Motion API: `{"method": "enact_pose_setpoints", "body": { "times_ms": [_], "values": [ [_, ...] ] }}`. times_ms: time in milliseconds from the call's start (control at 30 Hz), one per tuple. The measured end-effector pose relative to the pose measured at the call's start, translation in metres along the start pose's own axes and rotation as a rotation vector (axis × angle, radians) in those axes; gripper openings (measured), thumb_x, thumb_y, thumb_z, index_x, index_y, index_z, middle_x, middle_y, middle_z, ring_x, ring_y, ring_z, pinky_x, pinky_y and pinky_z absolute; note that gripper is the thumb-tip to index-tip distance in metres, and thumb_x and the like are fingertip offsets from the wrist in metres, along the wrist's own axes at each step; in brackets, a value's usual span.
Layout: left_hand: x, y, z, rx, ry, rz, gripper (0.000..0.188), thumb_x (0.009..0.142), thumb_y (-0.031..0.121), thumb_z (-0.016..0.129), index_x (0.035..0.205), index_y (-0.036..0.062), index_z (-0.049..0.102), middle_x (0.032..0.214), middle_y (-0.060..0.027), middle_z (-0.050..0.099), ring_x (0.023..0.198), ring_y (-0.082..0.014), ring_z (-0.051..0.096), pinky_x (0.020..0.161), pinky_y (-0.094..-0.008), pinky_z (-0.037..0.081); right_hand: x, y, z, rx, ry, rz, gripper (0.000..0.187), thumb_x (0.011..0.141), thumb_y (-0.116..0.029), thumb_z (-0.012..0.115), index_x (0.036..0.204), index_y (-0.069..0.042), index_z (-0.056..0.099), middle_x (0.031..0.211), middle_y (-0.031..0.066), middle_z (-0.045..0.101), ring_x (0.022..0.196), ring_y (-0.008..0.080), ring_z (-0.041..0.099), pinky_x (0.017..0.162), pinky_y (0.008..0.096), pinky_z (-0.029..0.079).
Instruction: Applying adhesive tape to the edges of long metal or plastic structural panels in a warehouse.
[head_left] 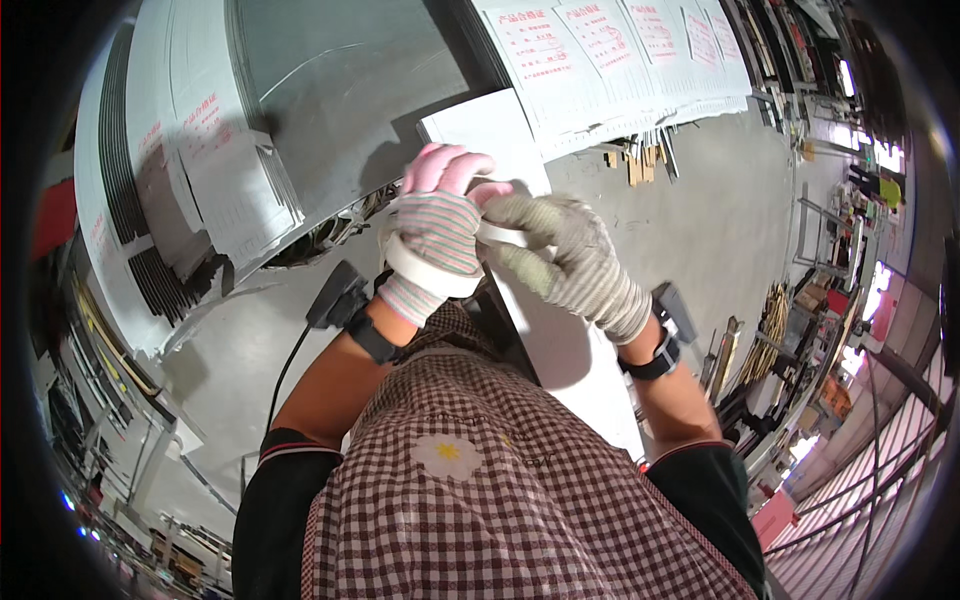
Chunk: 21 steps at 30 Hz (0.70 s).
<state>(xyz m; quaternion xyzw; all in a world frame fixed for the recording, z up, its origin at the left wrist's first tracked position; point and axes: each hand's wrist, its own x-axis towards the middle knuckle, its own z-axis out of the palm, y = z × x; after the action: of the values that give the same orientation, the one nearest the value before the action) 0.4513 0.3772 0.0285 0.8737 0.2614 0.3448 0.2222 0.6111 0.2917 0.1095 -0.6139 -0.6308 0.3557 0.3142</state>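
Observation:
My left hand (440, 215), in a pink-and-white striped glove, is held over the far part of a long white panel. Its fingers are bent and close together, and whatever they grip is hidden. A white ring like a roll of tape (432, 268) sits around this hand near the wrist. Right beside it, my right hand (575, 255) wears a grey knitted glove, its fingers closed on a short white strip (503, 234) between the hands. Below them the long white panel (560, 335) runs from the table toward my right side.
Ahead is a grey-topped table (350, 90). Stacked white panels (215, 130) lie at its left, and more white panels with printed labels (610, 50) are at the far right. Metal racks and long stock (770, 330) line the right side. A concrete floor (700, 220) spreads between.

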Motion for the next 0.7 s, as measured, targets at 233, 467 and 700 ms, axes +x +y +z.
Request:
{"method": "enact_pose_setpoints", "body": {
  "times_ms": [233,467,700],
  "values": [
    [0.005,-0.019,0.018,-0.116,-0.105,0.083,0.048,0.074,0.038,0.082,0.117,0.0187,0.072,0.112,0.0002,0.063,0.111,-0.0251,0.055,0.101,-0.0446,0.045,-0.001,0.021,-0.063,-0.199,-0.201,0.46,0.027,0.093,-0.02,0.066,0.116,-0.01,0.074,0.091,0.0135,0.076,0.081,0.0255,0.074,0.076,0.0356,0.058],
    [-0.001,-0.026,0.021,-0.196,-0.205,0.091,0.037,0.071,0.033,0.084,0.107,0.0288,0.074,0.109,0.0047,0.061,0.112,-0.0194,0.053,0.101,-0.0449,0.042,0.018,0.164,0.021,-0.546,-0.384,0.815,0.031,0.091,-0.026,0.066,0.111,-0.003,0.073,0.097,0.0179,0.076,0.085,0.0241,0.073,0.08,0.0351,0.057],
    [0.007,-0.027,0.021,-0.209,-0.161,0.126,0.035,0.071,0.029,0.084,0.104,0.0256,0.074,0.107,0.0046,0.061,0.106,-0.0198,0.055,0.094,-0.0431,0.044,-0.035,0.157,0.031,0.815,0.344,0.801,0.062,0.094,-0.044,0.07,0.136,0.0,0.057,0.115,0.012,0.072,0.097,0.0174,0.065,0.086,0.0316,0.054]
  ]
}}
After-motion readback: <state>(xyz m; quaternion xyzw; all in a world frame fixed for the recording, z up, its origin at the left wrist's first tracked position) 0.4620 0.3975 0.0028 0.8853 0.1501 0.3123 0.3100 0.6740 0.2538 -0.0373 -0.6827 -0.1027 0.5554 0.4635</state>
